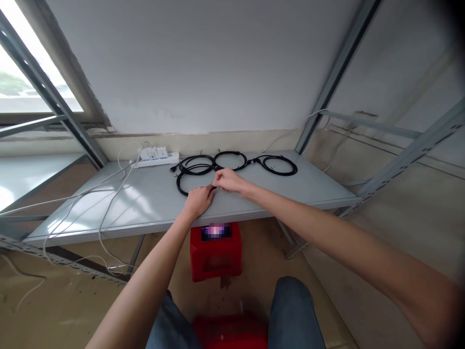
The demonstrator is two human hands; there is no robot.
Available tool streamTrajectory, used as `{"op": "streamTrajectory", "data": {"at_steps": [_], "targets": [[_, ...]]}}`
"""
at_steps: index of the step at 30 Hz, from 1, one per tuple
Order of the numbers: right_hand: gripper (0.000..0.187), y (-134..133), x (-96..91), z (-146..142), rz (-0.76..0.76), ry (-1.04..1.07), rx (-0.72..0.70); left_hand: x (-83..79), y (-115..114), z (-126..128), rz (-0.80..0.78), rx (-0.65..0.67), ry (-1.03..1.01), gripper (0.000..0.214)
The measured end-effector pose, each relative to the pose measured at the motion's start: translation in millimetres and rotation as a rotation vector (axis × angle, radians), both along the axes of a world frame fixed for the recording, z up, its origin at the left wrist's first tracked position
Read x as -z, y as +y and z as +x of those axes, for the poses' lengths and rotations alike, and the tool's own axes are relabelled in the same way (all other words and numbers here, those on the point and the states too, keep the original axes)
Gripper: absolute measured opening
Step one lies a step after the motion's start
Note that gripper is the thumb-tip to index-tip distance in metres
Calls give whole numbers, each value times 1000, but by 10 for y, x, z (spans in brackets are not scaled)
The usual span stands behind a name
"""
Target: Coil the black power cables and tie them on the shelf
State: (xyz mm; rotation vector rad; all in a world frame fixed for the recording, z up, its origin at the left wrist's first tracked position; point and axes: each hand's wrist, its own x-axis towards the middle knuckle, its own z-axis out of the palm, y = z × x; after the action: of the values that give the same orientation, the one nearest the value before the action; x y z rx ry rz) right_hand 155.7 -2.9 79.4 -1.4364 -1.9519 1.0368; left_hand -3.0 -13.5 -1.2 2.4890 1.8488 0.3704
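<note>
4 black cable coils lie on the grey shelf, and both hands are at the nearest of them, the front coil, close to the shelf's front edge. The left hand lies palm down over this coil's near side, its fingers bunched and its thumb pointing toward the other hand; the back of the hand hides the grip, so I cannot tell how far the fingers are closed. The right hand meets it from the right, thumb and forefinger drawn together in a narrow pinch on the coil; whether a small tie sits between the tips is too small to tell.

Just behind, the rear left coil overlaps the front coil. The middle coil sits beside it, and the right coil lies farther along, its plug end near the middle coil. Thin tie ends stick up from several of the coils.

At the rear left, a white power strip carries white adapters in a row on its top. White cords trail from that area over the shelf's front edge.

Below the shelf, a red stool bears a dark phone-like device with a blurred, lit screen. A 2nd red stool shows between the person's knees.
</note>
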Motion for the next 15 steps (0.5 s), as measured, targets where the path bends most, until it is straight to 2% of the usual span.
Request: {"op": "streamTrajectory", "data": {"at_steps": [2, 3, 7, 10, 13, 15], "targets": [[19, -27, -75, 49, -49, 140, -10, 12, 5, -1, 3, 2, 8, 43], [18, -44, -112, 88, -19, 181, -14, 17, 6, -1, 7, 0, 13, 43], [12, -126, -172, 378, 248, 211, 61, 21, -6, 6, 34, 3, 25, 43], [11, -194, -79, 735, 241, 189, 125, 12, -12, 8, 29, 7, 24, 43], [17, -209, 108, 1145, 135, 79, 192, 7, -7, 6, 21, 8, 25, 44], [19, -172, 250, 1395, 121, -12, 217, 9, -2, 4, 25, 9, 26, 43]]}}
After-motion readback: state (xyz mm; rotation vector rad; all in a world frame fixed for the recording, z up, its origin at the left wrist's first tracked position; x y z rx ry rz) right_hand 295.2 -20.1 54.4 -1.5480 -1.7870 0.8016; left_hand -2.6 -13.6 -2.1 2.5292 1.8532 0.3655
